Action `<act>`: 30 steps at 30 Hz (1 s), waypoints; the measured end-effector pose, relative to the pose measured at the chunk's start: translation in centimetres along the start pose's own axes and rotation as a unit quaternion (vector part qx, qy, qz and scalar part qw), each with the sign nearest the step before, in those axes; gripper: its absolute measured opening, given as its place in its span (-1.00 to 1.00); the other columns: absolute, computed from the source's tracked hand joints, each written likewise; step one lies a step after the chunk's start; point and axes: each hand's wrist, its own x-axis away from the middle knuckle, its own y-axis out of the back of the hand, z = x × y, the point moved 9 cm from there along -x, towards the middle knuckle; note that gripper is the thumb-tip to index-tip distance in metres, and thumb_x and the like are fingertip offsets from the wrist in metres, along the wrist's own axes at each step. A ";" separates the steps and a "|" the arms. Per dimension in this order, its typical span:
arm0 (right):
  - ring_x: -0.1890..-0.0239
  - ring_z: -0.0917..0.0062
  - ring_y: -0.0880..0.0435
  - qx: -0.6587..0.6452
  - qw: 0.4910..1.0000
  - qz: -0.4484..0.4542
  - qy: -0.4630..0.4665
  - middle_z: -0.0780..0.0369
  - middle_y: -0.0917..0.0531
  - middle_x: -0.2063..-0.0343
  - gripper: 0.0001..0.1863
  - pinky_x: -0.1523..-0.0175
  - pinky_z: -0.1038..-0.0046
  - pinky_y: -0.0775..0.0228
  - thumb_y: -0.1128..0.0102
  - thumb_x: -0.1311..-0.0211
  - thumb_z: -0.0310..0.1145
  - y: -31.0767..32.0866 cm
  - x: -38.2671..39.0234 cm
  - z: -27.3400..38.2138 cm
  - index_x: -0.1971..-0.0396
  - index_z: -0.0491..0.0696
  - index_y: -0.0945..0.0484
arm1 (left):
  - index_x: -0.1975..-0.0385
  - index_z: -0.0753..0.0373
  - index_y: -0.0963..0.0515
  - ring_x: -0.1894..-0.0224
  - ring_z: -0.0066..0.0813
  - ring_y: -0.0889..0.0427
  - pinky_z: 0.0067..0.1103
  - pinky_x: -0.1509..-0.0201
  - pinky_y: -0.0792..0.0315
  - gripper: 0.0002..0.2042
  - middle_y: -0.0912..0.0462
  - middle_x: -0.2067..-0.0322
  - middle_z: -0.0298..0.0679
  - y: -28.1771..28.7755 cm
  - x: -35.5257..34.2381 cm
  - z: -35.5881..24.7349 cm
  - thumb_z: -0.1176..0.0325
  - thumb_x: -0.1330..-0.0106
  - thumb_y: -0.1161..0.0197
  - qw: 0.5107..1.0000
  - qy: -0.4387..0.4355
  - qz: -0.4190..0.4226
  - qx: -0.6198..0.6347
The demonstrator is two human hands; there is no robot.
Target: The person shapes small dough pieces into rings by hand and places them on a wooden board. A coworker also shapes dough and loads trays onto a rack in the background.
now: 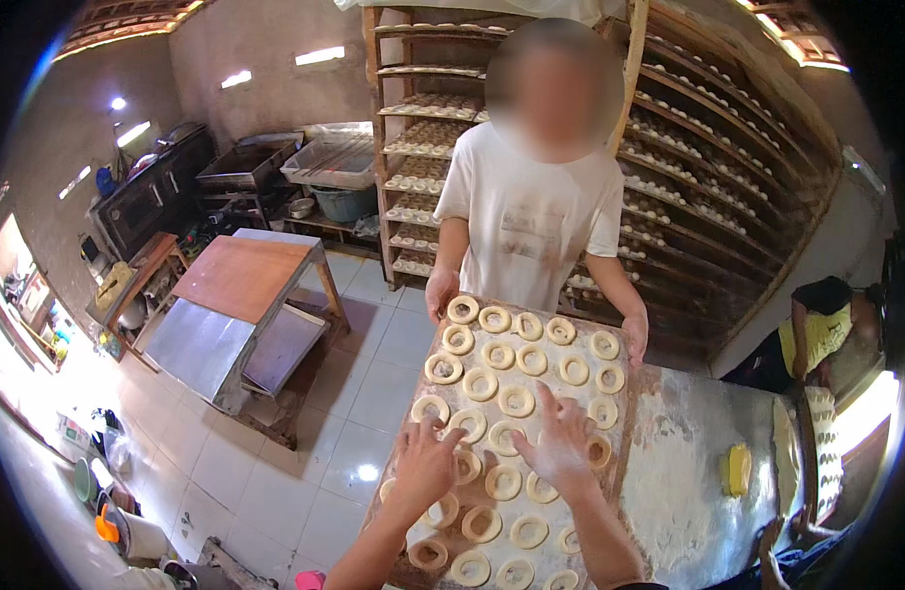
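A floured wooden board (607, 472) full of ring-shaped dough pieces (516, 401) spans the lower middle of the head view. My left hand (428, 457) is over its left side, fingers apart and curved down beside the rings. My right hand (561, 442) is right of centre, fingers spread among the rings. Whether either hand touches the dough is unclear; both appear to hold nothing. Facing me, another person in a white T-shirt (521, 226) grips the board's far end with one hand (441, 293) at the left and the other (633, 336) at the right.
A floured counter (679, 452) with a yellow block (736, 470) adjoins the board. Racks (718, 167) of dough trays rise behind the person. Tables (226, 275) stand left, on a tiled floor (216, 482). A bent-over person in yellow (812, 334) is at the right. Buckets (118, 531) sit lower left.
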 end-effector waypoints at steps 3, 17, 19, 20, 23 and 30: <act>-0.23 0.10 -0.32 -0.022 0.999 -0.042 -0.006 0.05 -0.37 -0.14 -0.14 -0.33 -0.06 -0.03 -0.38 -0.16 -0.07 2.5 4.1 -3.5 -0.42 0.09 -0.19 | -0.06 0.07 -0.59 -0.15 -0.05 -0.42 -0.19 -0.24 -0.28 -0.59 -0.48 -0.01 -0.06 3.4 2.4 0.8 0.53 -0.17 -0.27 0.994 0.005 -0.077 0.075; 0.43 0.51 -0.44 -0.244 0.917 -0.218 -0.227 0.24 -0.48 0.44 -0.77 0.27 0.38 -0.37 -0.32 -0.23 -0.42 6.3 27.4 -32.7 0.17 -0.08 -0.49 | 0.04 0.28 -0.57 0.33 -0.56 -0.51 -0.60 0.25 -0.45 -0.81 -0.51 0.36 -0.33 5.7 35.3 19.8 0.55 -0.47 -0.04 0.790 0.371 -0.456 0.177; 0.49 0.53 -0.47 -0.198 0.930 -0.254 -0.178 0.26 -0.51 0.52 -0.81 0.32 0.44 -0.39 -0.32 -0.23 -0.43 6.0 29.7 -34.8 0.28 -0.10 -0.46 | 0.07 0.32 -0.55 0.33 -0.53 -0.52 -0.58 0.28 -0.43 -0.81 -0.52 0.37 -0.31 3.7 38.0 18.1 0.59 -0.46 -0.01 0.782 0.377 -0.464 0.178; 0.52 0.54 -0.49 -0.174 0.934 -0.260 -0.174 0.27 -0.53 0.56 -0.82 0.34 0.46 -0.39 -0.32 -0.23 -0.44 6.0 30.8 -35.7 0.34 -0.11 -0.45 | 0.07 0.31 -0.55 0.32 -0.53 -0.52 -0.58 0.27 -0.43 -0.82 -0.52 0.37 -0.30 3.0 39.2 16.8 0.58 -0.46 -0.01 0.771 0.380 -0.475 0.190; 0.49 0.56 -0.59 -0.297 0.920 -0.220 -0.132 0.24 -0.63 0.54 -0.91 0.31 0.49 -0.47 -0.23 -0.26 -0.53 2.1 33.4 -37.0 0.33 -0.14 -0.48 | 0.09 0.30 -0.54 0.30 -0.52 -0.52 -0.57 0.24 -0.45 -0.84 -0.52 0.35 -0.30 -2.2 40.6 12.2 0.55 -0.44 -0.05 0.735 0.378 -0.498 0.261; 0.33 0.37 -0.75 -0.426 0.902 0.017 -0.068 0.11 -0.71 0.38 -0.78 0.23 0.32 -0.59 -0.11 -0.34 -0.38 -9.3 33.4 -29.9 0.11 -0.12 -0.61 | 0.08 0.25 -0.55 0.04 0.00 -0.56 -0.24 -0.07 -0.44 -0.82 -0.60 0.15 0.07 -11.6 31.8 -8.5 0.42 -0.35 -0.21 0.963 0.138 -0.226 0.055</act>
